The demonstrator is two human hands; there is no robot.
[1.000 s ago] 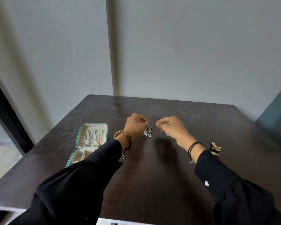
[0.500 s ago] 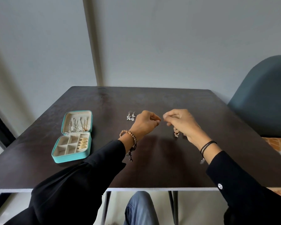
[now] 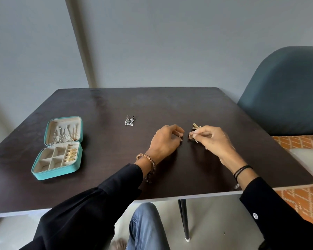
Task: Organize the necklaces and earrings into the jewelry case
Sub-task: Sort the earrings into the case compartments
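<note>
A teal jewelry case point(image 3: 43, 173) lies open at the table's left, with silver necklaces point(image 3: 61, 135) hung in its lid and gold pieces point(image 3: 70, 155) in one right-hand slot. A pair of silver earrings point(image 3: 130, 120) rests on the table beyond my hands. My right hand point(image 3: 212, 141) pinches a gold earring point(image 3: 191, 137) just above the tabletop. A second gold earring point(image 3: 196, 125) lies just behind it. My left hand point(image 3: 163, 140) pinches a small piece point(image 3: 180, 135) a short gap away from the right hand's earring; what it is stays unclear.
The dark wooden table point(image 3: 188, 177) stands against a grey wall. A blue-grey chair point(image 3: 287, 91) stands at the right, over an orange patterned rug point(image 3: 304, 199). My knee in jeans point(image 3: 145, 226) shows below the table's near edge.
The silver earrings left my left hand and now lie on the table. Both hands moved right to the gold earrings, and the view tilted down and right.
</note>
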